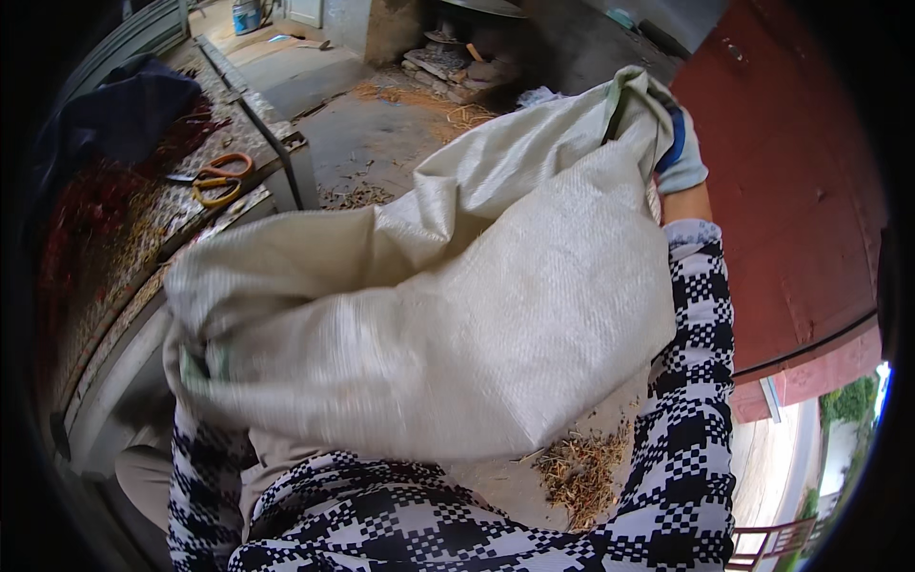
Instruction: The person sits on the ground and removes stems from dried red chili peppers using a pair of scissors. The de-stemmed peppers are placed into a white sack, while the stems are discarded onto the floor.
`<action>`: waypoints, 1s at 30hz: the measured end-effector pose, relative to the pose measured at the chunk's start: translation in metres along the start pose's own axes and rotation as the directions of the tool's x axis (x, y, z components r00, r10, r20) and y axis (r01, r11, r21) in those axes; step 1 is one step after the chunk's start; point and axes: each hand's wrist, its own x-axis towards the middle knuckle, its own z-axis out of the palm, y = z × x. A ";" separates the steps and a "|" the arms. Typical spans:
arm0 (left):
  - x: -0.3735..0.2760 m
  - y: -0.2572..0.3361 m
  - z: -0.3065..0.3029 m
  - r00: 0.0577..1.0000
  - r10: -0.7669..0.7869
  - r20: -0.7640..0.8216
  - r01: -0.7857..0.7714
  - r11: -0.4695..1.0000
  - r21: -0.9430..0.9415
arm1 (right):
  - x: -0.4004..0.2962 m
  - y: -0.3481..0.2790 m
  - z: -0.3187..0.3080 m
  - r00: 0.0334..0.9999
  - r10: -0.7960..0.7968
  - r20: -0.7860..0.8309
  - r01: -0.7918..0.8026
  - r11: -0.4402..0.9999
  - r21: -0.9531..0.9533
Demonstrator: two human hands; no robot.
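Note:
A white woven plastic sack with greenish hems spreads across the middle of the view, its mouth partly parted. My right hand, in a pale glove with a blue patch, grips the sack's bunched rim at the upper right. The right forearm wears a black-and-white checked sleeve. At the left, the other checked sleeve runs up under the sack's gathered end. My left hand itself is hidden there by the cloth. The sack's left part is somewhat blurred.
Left of the sack stands a speckled counter bearing scissors with orange and yellow handles, dark red scraps and a dark cloth. A red metal door panel rises at the right. Dry plant debris lies on the floor near a stone stove.

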 end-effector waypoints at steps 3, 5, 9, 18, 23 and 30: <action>0.034 0.002 0.021 0.997 0.028 -0.066 -0.027 0.999 0.026 | 0.036 0.009 -0.008 0.961 -0.278 0.016 0.266 0.902 -0.339; 0.052 0.024 0.034 0.915 0.078 -0.396 0.133 0.868 0.479 | 0.043 0.004 -0.007 0.964 -0.266 -0.008 0.240 0.880 -0.409; 0.090 0.005 0.063 0.953 0.024 -0.303 0.149 0.834 0.532 | 0.017 -0.010 -0.035 0.997 0.008 -0.075 -0.032 0.944 -0.328; 0.176 -0.042 0.101 0.980 -0.067 -0.189 0.180 0.710 0.681 | -0.139 -0.034 -0.132 0.832 0.543 -0.113 -0.553 0.798 -0.238; 0.201 -0.049 0.107 0.982 -0.071 -0.172 0.174 0.680 0.712 | -0.235 -0.045 -0.145 0.647 0.757 -0.086 -0.754 0.620 -0.218; 0.179 -0.063 0.102 0.981 -0.151 -0.125 0.196 0.722 0.664 | -0.361 -0.058 -0.138 0.325 0.945 -0.031 -0.913 0.304 -0.273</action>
